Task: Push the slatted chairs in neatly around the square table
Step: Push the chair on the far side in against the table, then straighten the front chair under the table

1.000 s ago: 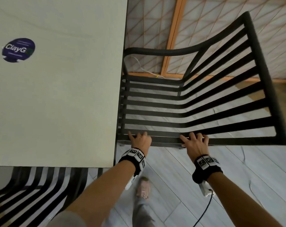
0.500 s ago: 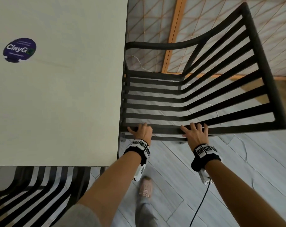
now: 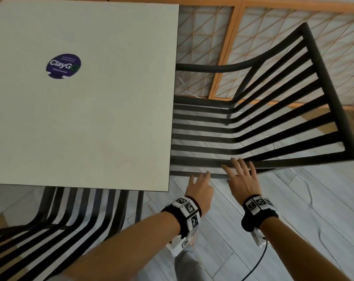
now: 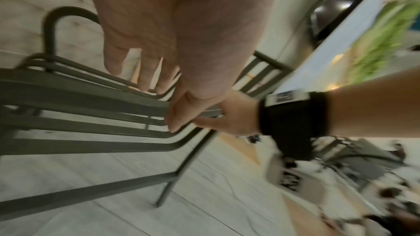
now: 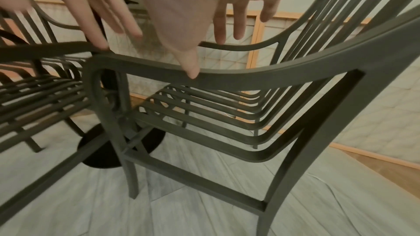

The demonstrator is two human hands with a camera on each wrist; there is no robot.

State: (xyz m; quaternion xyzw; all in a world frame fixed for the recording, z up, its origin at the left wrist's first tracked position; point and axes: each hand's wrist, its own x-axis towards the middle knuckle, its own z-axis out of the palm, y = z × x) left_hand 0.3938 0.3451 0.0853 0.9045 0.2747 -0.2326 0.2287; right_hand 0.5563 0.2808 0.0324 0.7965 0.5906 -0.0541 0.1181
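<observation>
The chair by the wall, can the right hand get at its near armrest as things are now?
Probably yes. The right hand is open, its fingers spread right at the slatted chair's near armrest, and nothing lies between; the left hand is beside it.

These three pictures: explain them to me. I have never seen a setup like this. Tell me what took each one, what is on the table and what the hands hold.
No machine here: a person wears one camera on the head and one on each wrist. The head view looks down on a square table bearing only a round purple sticker. The left hand and right hand, fingers straight, rest on the near armrest of a black slatted chair. Neither grips anything.
</observation>
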